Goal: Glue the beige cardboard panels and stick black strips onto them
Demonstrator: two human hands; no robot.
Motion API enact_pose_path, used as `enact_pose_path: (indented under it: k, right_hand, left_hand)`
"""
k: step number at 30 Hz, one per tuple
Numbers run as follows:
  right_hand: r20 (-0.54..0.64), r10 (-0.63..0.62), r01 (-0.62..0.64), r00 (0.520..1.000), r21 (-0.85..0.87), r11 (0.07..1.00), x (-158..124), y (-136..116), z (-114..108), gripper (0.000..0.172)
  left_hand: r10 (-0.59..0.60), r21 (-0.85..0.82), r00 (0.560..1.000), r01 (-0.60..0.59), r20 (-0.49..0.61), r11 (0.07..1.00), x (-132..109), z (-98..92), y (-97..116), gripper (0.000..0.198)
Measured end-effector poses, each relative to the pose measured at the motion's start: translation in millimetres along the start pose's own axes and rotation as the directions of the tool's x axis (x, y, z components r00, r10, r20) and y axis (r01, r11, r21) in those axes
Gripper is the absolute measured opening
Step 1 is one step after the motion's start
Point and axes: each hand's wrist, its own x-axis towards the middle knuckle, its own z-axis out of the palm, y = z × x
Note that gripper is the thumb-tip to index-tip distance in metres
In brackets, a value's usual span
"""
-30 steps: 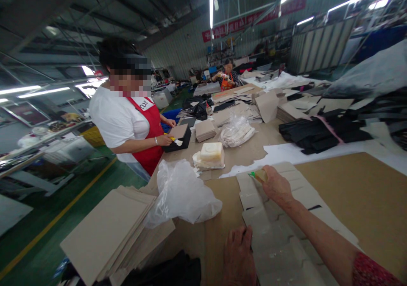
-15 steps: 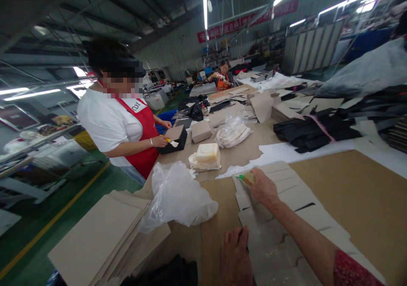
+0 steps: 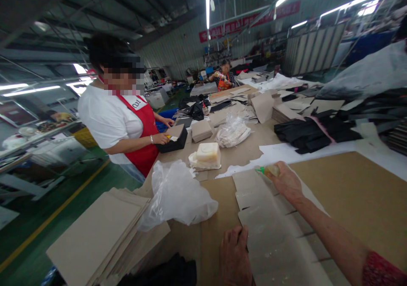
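Note:
My right hand (image 3: 288, 182) is wrapped round a small yellowish bottle (image 3: 271, 171) with a green nozzle that points left, over the far end of overlapping grey-beige card pieces (image 3: 267, 222). Small glossy drops dot the cards. At their left edge my left hand (image 3: 234, 252) rests palm down, fingers lying flat near the card edge, with nothing in it. Brown board (image 3: 356, 192) shows under and to the right of the cards.
Left of my hands are a clear plastic bag (image 3: 181, 194) and a stack of card sheets (image 3: 98, 231). A pale block (image 3: 206, 153) lies beyond. A person in a red apron (image 3: 140, 124) works at a black box (image 3: 174, 141); another person sits farther back.
My right hand has moved to the right with the bottle, whose nozzle is now farther right over the cards. My left hand has stayed in place. The red-aproned person's hand has shifted slightly.

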Motion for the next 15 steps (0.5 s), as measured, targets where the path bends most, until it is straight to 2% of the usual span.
enact_pose_path:
  k: [6,10,15]
  right_hand:
    - [0.028,-0.111,0.111,0.993,-0.012,0.994,-3,-8,17,0.033]
    - [-0.01,-0.099,0.098,0.995,-0.06,0.993,4,7,6,0.035]
    - [-0.049,-0.104,0.098,0.993,-0.104,0.99,15,24,-8,0.033]
  left_hand:
    - [-0.005,-0.003,1.0,0.005,0.009,1.0,0,-0.9,-3,0.063]
    - [0.02,-0.005,1.0,-0.02,-0.01,1.0,1,3.2,-6,0.065]
    - [-0.014,0.016,1.0,0.014,0.025,1.0,2,1.1,-2,0.059]
